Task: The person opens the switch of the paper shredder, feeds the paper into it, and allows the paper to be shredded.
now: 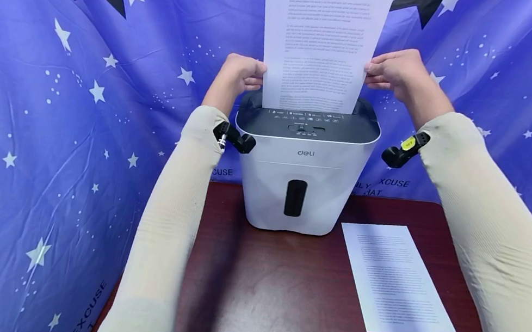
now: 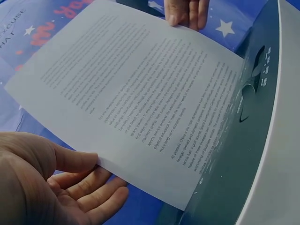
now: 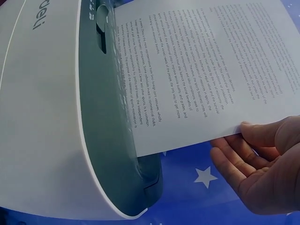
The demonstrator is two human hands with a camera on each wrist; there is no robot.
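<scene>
A white paper shredder (image 1: 300,186) with a dark grey top and the word "deli" on its front stands upright at the back of the table. One printed sheet of paper (image 1: 321,46) rises from the slot in its top, the lower edge hidden inside. My left hand (image 1: 243,73) pinches the sheet's left edge between thumb and fingers. On the opposite edge, my right hand (image 1: 397,74) pinches the paper a little higher up. Both wrist views show each thumb lying over the sheet with fingers beneath, close to the shredder's dark top (image 3: 110,117).
A second printed sheet (image 1: 398,279) lies flat on the dark red-brown table (image 1: 276,293), right of the shredder. Blue cloth (image 1: 77,139) with white stars hangs behind and along the left side. A black camera (image 1: 235,137) sits on the left wrist, another (image 1: 406,149) on the right.
</scene>
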